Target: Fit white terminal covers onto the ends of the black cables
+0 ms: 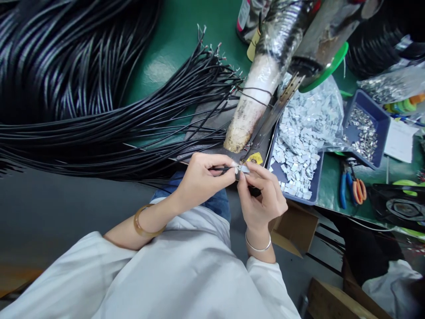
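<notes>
Thumb and finger of my left hand [207, 177] are closed on the end of a black cable [219, 169]. My right hand [262, 188] pinches a small flat metal piece [244, 169] right at that cable end. The two hands almost meet at the table's front edge. How the cable and the metal piece join is hidden by my fingertips. Many similar black cables [159, 119] fan out to the left, their stripped ends pointing to the back. A blue tray [315, 186] beside my right hand holds a heap of flat metal pieces [295, 164].
A fume duct [252, 97] wrapped in film comes down just beyond my hands. To the right are a smaller tray [381, 119] of metal parts, blue-handled pliers [343, 190], orange-handled pliers [359, 190] and a black fan [400, 206]. Below the table stands a cardboard box [295, 230].
</notes>
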{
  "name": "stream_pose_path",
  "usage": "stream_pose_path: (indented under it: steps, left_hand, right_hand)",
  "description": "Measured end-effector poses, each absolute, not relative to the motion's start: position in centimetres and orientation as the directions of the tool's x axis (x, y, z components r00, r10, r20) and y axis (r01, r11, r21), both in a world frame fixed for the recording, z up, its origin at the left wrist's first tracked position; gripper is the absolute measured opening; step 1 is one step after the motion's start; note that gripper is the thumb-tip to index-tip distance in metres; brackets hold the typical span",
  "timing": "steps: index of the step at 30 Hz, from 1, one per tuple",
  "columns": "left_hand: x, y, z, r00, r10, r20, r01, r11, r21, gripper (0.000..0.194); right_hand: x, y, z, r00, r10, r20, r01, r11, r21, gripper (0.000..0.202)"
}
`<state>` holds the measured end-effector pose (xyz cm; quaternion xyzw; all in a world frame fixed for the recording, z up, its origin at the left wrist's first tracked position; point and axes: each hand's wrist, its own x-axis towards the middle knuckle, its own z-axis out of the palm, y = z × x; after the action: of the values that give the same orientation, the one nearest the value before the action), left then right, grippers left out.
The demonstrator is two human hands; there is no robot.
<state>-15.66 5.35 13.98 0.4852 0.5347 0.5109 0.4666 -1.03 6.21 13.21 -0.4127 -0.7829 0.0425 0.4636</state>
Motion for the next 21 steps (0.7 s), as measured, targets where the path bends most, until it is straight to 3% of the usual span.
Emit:
stream_pose_path:
  steps: [6,12,14,17,19,21]
  left_hand:
    - [-15.7,5.0,14.0,-0.054,0.997,-0.053,0.027,0.054,0.998,0.014]
    - [-16.2,3.1,13.1,0.134,0.988,0.072,0.223,-0.101,0.97,0.015]
    - [-16.8,2.3,12.7,0.268,0.961,0.063,0.303,-0.146,0.942,0.017]
    - [-18.1,1.4,12.5,0.39,0.918,0.067,0.372,-0.223,0.901,0.017]
    - [-19.0,1.4,12.6,0.286,0.944,0.164,0.385,-0.27,0.883,0.017]
    - [-19.8,2.1,12.6,0.082,0.954,0.29,0.495,-0.291,0.819,0.018]
  right_hand:
    - [0.4,6.0,13.4,-0.161,0.725,0.669,0.579,0.619,-0.531,0.013]
    - [2.4,5.1,16.6,0.198,0.411,0.89,0.586,0.678,-0.444,0.018]
    - [2.9,5.0,17.3,0.226,0.514,0.827,0.621,0.578,-0.529,0.023]
    - [4.7,5.7,17.1,0.15,0.833,0.532,0.713,0.281,-0.642,0.012]
    - [6.3,6.9,16.4,0.053,0.91,0.412,0.825,0.192,-0.531,0.011]
    - [7.7,8.4,15.5,-0.06,0.93,0.361,0.896,0.21,-0.391,0.014]
